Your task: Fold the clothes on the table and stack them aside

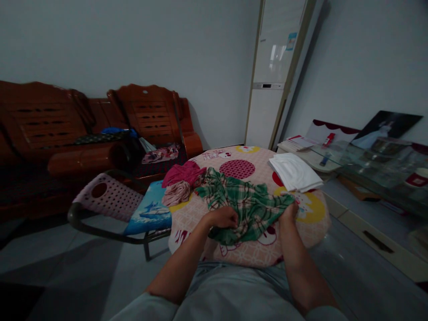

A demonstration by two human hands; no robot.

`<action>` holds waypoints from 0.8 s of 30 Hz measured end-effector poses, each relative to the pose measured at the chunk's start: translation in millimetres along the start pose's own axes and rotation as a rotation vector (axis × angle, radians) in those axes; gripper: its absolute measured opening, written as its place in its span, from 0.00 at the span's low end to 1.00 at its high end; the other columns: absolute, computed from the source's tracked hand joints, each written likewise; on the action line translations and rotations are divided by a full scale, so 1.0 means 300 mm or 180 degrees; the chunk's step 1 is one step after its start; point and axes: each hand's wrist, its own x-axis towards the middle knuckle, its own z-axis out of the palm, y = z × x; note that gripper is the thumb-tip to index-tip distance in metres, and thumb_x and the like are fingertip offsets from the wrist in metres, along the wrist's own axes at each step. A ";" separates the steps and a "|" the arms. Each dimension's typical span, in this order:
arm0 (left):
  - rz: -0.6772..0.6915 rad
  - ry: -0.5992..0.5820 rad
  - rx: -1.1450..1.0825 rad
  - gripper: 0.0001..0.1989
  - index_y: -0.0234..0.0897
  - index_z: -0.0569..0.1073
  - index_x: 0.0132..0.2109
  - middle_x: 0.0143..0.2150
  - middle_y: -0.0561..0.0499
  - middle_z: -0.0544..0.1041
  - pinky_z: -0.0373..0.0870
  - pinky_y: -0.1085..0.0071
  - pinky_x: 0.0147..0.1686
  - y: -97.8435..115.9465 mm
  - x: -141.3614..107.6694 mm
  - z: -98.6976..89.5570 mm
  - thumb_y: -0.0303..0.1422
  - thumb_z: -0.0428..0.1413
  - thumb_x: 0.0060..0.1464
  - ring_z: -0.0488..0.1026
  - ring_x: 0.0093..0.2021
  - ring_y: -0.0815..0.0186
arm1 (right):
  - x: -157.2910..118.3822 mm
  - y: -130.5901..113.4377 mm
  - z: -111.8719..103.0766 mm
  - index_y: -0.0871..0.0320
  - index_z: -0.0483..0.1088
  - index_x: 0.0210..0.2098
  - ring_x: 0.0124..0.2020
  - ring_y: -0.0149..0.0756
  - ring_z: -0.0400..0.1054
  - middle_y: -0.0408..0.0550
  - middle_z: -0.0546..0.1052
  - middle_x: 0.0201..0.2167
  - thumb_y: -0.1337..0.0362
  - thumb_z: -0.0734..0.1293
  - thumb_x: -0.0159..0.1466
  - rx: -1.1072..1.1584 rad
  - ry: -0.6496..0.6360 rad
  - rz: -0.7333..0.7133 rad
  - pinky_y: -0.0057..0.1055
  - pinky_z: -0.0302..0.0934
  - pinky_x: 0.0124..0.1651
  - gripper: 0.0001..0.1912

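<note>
Green plaid cloth [254, 196] lies crumpled on the round table's patterned tablecloth [194, 227], in front of the person. L hand [224, 218]: fingers curled together, apparently pinching a near-L fold. R hand [289, 211]: closed about the R end; fingertip detail can't be told. Wide-set grips prob. keep fabric extended, i.e. less bunching btwn. hands. Folded white cloth [296, 171] sits far-R, magenta cloth [183, 173] & dusty-pink cloth [177, 192] L, prob. for elbow clearance.
</note>
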 end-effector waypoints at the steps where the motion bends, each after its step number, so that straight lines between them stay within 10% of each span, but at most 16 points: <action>1: -0.0015 0.0041 -0.0103 0.05 0.37 0.78 0.30 0.24 0.54 0.76 0.63 0.77 0.29 0.005 0.009 0.006 0.29 0.58 0.51 0.71 0.27 0.69 | -0.005 -0.004 0.001 0.56 0.65 0.26 0.25 0.31 0.63 0.38 0.68 0.21 0.53 0.63 0.53 -0.0070 0.0092 -0.0008 0.28 0.61 0.27 0.12; 9: -0.1440 0.2290 0.0582 0.11 0.35 0.76 0.46 0.45 0.44 0.78 0.68 0.66 0.51 -0.110 0.102 -0.084 0.28 0.55 0.56 0.74 0.47 0.60 | -0.051 -0.044 0.008 0.55 0.59 0.17 0.22 0.28 0.52 0.36 0.59 0.16 0.53 0.62 0.54 -0.1099 -0.0208 -0.0730 0.27 0.50 0.25 0.16; 24: -0.2067 0.1667 0.0799 0.09 0.40 0.78 0.42 0.43 0.48 0.80 0.68 0.71 0.46 -0.219 -0.077 -0.089 0.27 0.57 0.53 0.75 0.47 0.61 | -0.039 -0.048 0.003 0.57 0.65 0.25 0.25 0.31 0.61 0.39 0.67 0.21 0.43 0.64 0.52 -0.0586 0.0463 -0.0255 0.28 0.59 0.28 0.22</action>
